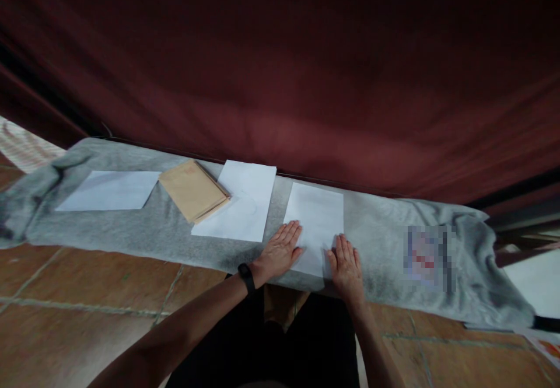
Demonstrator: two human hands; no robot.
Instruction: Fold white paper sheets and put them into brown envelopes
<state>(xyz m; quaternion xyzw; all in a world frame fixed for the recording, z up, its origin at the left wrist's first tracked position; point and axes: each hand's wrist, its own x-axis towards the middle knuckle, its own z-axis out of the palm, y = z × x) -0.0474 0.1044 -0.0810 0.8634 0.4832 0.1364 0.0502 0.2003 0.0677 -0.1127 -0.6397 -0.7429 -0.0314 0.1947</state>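
A white sheet of paper (315, 213) lies flat on the grey cloth in front of me. My left hand (281, 250) rests flat across its left edge, fingers stretched toward the far side. On the near right edge lies my right hand (345, 264), palm down with the fingers extended. Neither hand grips anything. To the left is a second white paper (249, 201), partly covered by a small stack of brown envelopes (192, 186). Farther left, another white sheet (111, 189) lies by itself.
The grey cloth (140, 230) covers a long, narrow surface. A dark red curtain (280, 84) hangs directly behind it. At the right, a blurred-out item (424, 258) lies on the cloth, which is bunched up at that end. Brown floor tiles (96, 283) show below.
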